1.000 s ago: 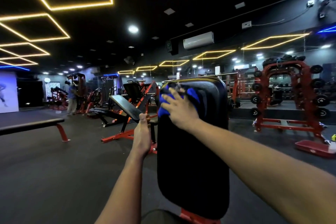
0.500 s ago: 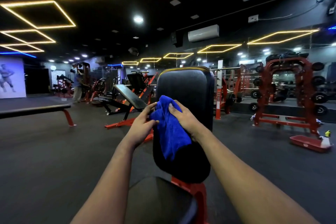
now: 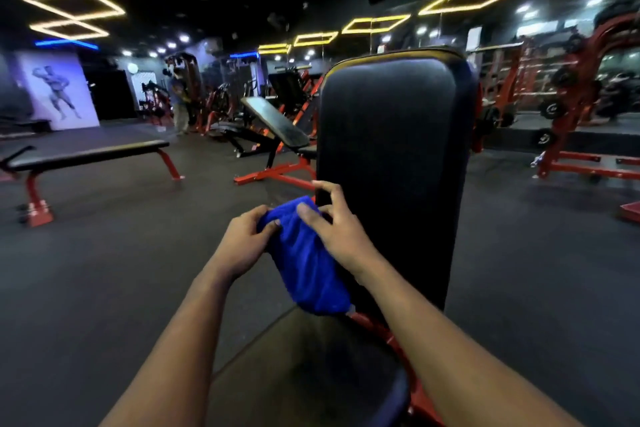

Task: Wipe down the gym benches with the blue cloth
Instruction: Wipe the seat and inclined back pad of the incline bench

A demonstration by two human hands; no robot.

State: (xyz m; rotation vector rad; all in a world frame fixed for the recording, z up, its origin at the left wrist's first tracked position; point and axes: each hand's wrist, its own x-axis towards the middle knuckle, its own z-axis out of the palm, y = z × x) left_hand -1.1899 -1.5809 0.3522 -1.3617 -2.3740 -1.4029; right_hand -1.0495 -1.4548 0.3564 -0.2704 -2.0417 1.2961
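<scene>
Both hands on the blue cloth now: left hand grips its top edge, right hand pinches it beside the upright black backrest, above the seat pad.

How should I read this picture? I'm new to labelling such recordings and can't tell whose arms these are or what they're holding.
There is no machine here. A camera worn on a person's head looks forward and down, so the two arms are that person's own. The left hand and right hand both grip a blue cloth, held at the left edge of the upright black backrest of a gym bench. Its seat pad lies below. Further off stand a flat bench and an incline bench, and another person stands far back.
</scene>
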